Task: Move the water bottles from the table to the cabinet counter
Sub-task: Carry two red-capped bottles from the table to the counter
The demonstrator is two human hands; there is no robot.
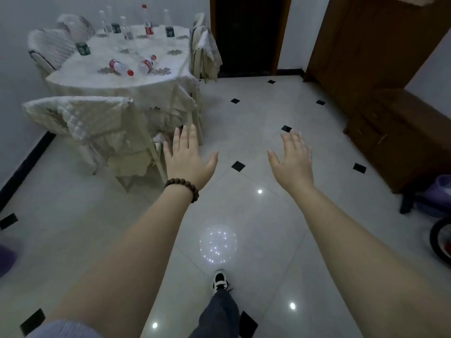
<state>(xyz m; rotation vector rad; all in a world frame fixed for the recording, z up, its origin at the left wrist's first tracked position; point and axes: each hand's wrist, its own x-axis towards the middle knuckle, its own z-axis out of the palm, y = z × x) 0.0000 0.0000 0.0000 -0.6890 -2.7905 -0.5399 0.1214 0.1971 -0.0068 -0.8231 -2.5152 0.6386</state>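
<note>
Both hands are empty, fingers spread and palms down over the floor (244,132): the left hand (188,159) with a bead bracelet (183,189) at its wrist, the right hand (291,161) well apart from it. Pale glossy tiles with small black diamond insets cover the floor and mirror several ceiling lights. A tall wooden cabinet (361,50) stands at the right, with a lower wooden unit (400,142) just in front of it; its top is only partly in view. At far left sits the table (117,79) under a cream cloth, with cloth-covered chairs (80,123) around it. The bottles are all on the table, far from both hands. Several stand upright toward its far side, among them a red-labelled bottle (147,24) and a dark-labelled bottle (169,25); the clear ones blur together, so their count is uncertain. Two red-capped bottles lie on their sides near the front edge, one at left (119,67) and one at right (147,64). One shoe (220,280) shows below, on the tiles.
</note>
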